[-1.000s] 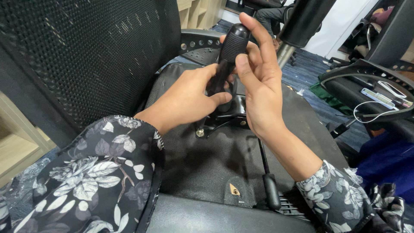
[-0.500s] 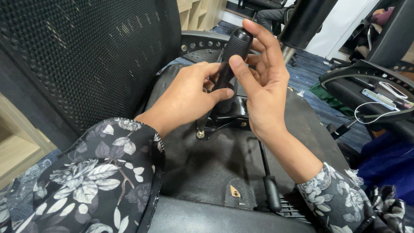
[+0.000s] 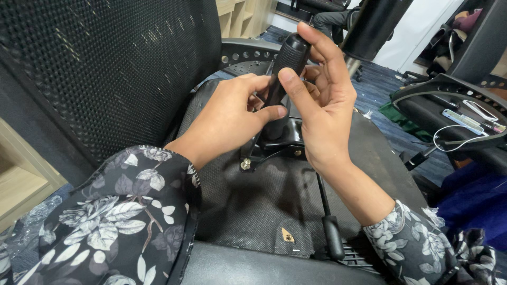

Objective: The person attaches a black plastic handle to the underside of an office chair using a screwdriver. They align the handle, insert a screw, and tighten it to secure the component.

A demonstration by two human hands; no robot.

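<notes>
— Where is the black ribbed cylinder (image 3: 285, 74)?

— Upright over the metal mechanism (image 3: 274, 142) on the overturned chair seat's underside (image 3: 253, 206) (mesh backrest (image 3: 105, 68) at left).

— And the hands?

— The left hand (image 3: 227, 119) is closed around its lower part; the right hand (image 3: 322, 100) pinches its upper part with thumb and fingers.

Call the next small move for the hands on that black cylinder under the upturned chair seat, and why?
Probably a short push down along its axis. Both the left hand and the right hand grip the black cylinder, which stands nearly upright with its lower end at the metal bracket on the seat underside. Whether it is fully seated cannot be told, so press gently.
</notes>
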